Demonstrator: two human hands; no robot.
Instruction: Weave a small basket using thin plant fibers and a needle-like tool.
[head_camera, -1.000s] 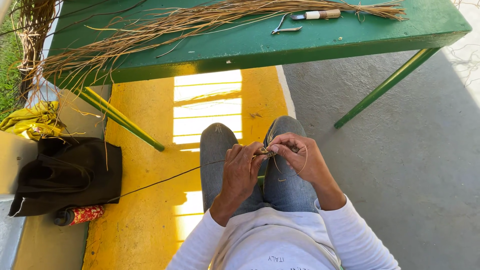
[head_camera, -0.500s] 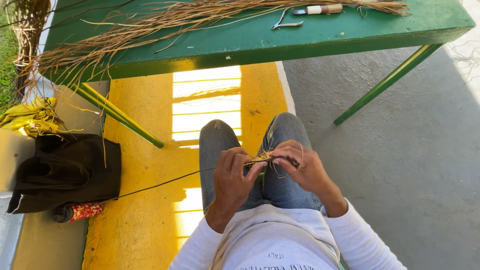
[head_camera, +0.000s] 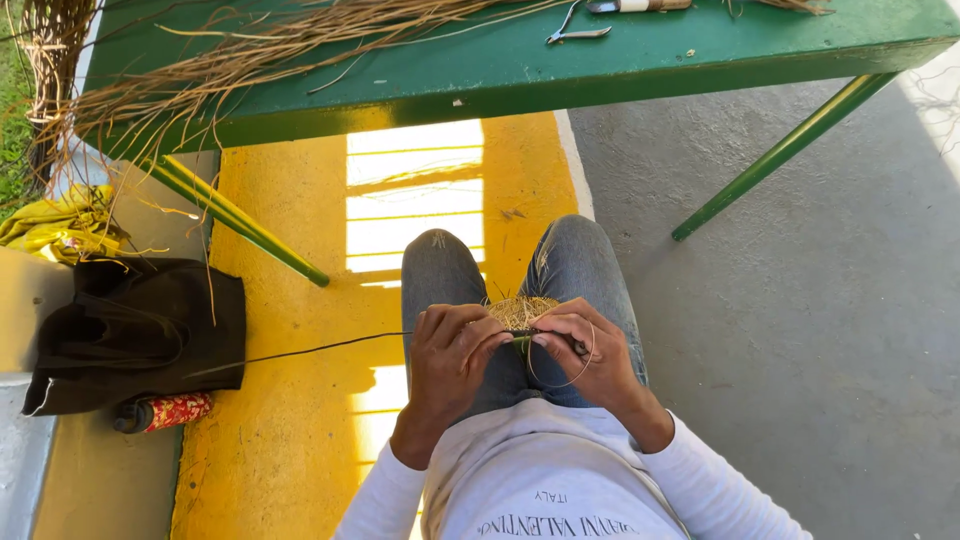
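I sit with my knees in grey jeans (head_camera: 440, 275) under a green table. Both hands meet over my lap. My left hand (head_camera: 448, 358) pinches a small bundle of straw-coloured fibres (head_camera: 521, 311) and a long dark strand (head_camera: 300, 351) that trails off to the left. My right hand (head_camera: 582, 352) grips the same bundle from the other side, and a thin loop of strand curves below its fingers. The fingertips of the two hands almost touch.
The green table (head_camera: 520, 70) carries a long pile of dry fibres (head_camera: 250, 55), metal pliers (head_camera: 575, 30) and a tool with a pale handle (head_camera: 640, 5). A black bag (head_camera: 140, 330), a red patterned bottle (head_camera: 170, 411) and yellow cloth (head_camera: 60, 225) lie at left.
My hands have drawn closer to my body and lower over my lap, still working the fibre bundle. The view has tilted down, so the table sits higher in frame.
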